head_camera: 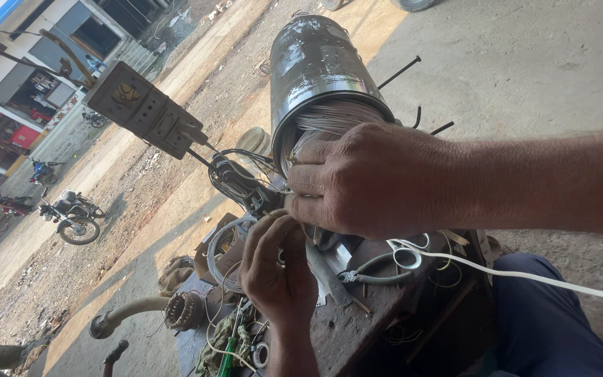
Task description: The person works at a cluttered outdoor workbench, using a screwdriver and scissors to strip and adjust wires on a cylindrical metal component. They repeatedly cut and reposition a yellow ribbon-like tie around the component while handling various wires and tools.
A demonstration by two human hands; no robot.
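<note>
Two bare hands were working at the open mouth of a motor stator [319, 70], a dull grey steel cylinder lying tilted at upper centre of the frame, scuffed and blotchy, with a brighter machined band near the rim. Pale, glossy winding wires [333, 119] fanned out of that mouth in tight parallel strands. The right hand [375, 181], entering from the right edge, lay knuckles-up over the lower rim, fingers curled in on the strands; whether it actually pinched one I could not tell. The left hand [277, 269], coming up from bottom centre, was closed narrow, thumb and fingertips pinched on what looked like a thin wire end just below the right hand. My read: mid-rewind, dressing or threading coil ends at the stator mouth. Next move would call for steady tension and a clean route for the strand, without kinking it or scraping its coating on the steel edge. Below the hands, a rough dark workbench [378, 314] carried green-handled pliers [378, 269] and a flat metal strip. A white cord [525, 274] ran right from near the pliers to the frame edge. Black leads [235, 178] looped left of the stator, running up toward a boxy beige switch-and-socket board [148, 108] at upper left. A small wound armature [184, 311] lay at lower left; motorcycles [71, 216] stood far left on dusty ground.
</note>
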